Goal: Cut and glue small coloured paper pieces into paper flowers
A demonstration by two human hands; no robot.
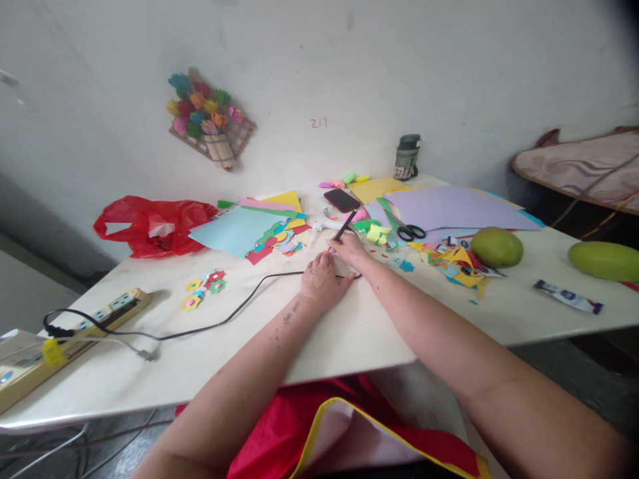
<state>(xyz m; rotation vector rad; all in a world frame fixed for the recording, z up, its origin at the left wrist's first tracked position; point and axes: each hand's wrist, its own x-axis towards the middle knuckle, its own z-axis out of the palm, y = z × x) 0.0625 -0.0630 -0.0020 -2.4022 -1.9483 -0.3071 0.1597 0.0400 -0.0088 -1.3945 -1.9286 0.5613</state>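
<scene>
My right hand (349,249) is closed around a slim black pen (345,225) that slants up to the right. Just left of it, my left hand (321,279) lies palm down on the table with fingers extended and the thumb out to the side. At its fingertips a tiny orange bit (327,252) shows; most of whatever lies under the hands is hidden. Behind the fingers rests a white glue gun (327,224). A black cable (219,326) runs beneath my hands. Small paper flowers (204,291) lie in a cluster to the left.
Scissors (411,232), paper scraps (462,263), green mangoes (496,247) and a glue tube (568,297) occupy the right. Coloured sheets (239,229), a red plastic bag (154,223) and a power strip (114,309) are leftward. A phone (342,199) and bottle (407,158) stand behind.
</scene>
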